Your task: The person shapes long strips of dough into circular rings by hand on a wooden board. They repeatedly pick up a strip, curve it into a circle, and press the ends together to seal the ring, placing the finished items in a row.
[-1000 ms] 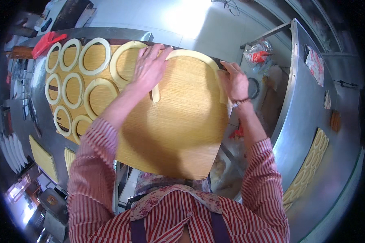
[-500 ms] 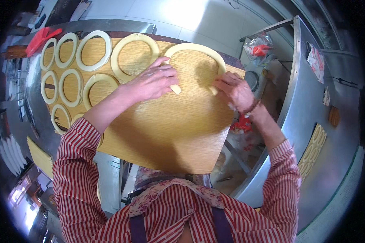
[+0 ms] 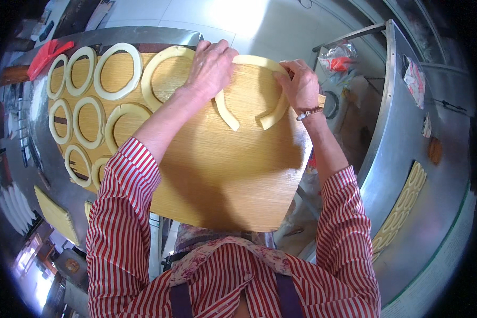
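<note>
A pale yellow dough strip (image 3: 258,61) is bent into a horseshoe at the far right of a wooden board (image 3: 217,175). Its two cut ends point toward me, with a gap between them. My left hand (image 3: 211,66) is closed over the strip's upper left bend, fingers curled and partly hidden. On the upper right bend, my right hand (image 3: 300,87) grips the strip between thumb and fingers. Just left of my left hand lies a large dough ring (image 3: 147,79), partly covered by my wrist. Another ring (image 3: 109,124) sits nearer, beside my left forearm.
Several closed dough rings (image 3: 96,79) fill the board's left part. A red plastic bag or cloth (image 3: 46,59) lies at its far left corner. A metal table (image 3: 408,175) stands to the right, holding a tray of shaped dough (image 3: 400,212). Folded dough sheets (image 3: 57,214) are at left.
Both hands have moved away from me, from the strip's ends up to its far bends. The two ends have come closer together and now lie uncovered.
</note>
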The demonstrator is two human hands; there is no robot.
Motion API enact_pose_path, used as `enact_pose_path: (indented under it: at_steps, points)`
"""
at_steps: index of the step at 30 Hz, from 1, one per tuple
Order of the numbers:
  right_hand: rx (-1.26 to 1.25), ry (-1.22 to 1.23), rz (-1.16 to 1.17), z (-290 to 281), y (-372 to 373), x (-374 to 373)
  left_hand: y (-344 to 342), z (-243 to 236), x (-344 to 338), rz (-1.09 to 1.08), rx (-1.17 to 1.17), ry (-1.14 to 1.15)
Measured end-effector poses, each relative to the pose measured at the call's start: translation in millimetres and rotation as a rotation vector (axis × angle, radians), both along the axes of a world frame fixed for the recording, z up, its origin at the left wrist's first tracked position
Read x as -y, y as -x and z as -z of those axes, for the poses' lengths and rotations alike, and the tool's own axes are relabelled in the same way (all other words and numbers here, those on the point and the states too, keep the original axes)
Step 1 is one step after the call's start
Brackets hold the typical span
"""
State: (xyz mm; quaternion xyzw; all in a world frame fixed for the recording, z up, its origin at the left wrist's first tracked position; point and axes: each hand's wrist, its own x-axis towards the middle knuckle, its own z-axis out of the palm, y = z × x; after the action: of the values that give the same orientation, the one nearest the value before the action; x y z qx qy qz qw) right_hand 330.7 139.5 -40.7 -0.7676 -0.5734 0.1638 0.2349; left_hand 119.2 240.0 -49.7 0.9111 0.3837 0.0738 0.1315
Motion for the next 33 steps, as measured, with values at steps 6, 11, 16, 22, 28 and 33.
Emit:
enact_pose_path:
  at_steps: [6,11,16,22,28,33]
  points:
    - [-0.019,-0.164,-0.388,-27,-20,34,17,-26,27,0.208,0.179,0.045]
    - [0.189,-0.002,-0.715,-28,11,65,42,-32,42,0.66,0.007,0.313]
    - [0.129,-0.088,-0.581,-22,33,57,41,-17,51,0.496,0.153,0.33]
    - [0.072,-0.104,-0.428,-14,60,65,35,-22,54,0.39,0.097,0.419]
    - [-0.07,-0.074,-0.255,-3,74,64,42,-25,45,0.248,0.236,0.706]
    - [-0.064,-0.067,-0.215,-9,77,62,44,-23,44,0.275,0.228,0.735]
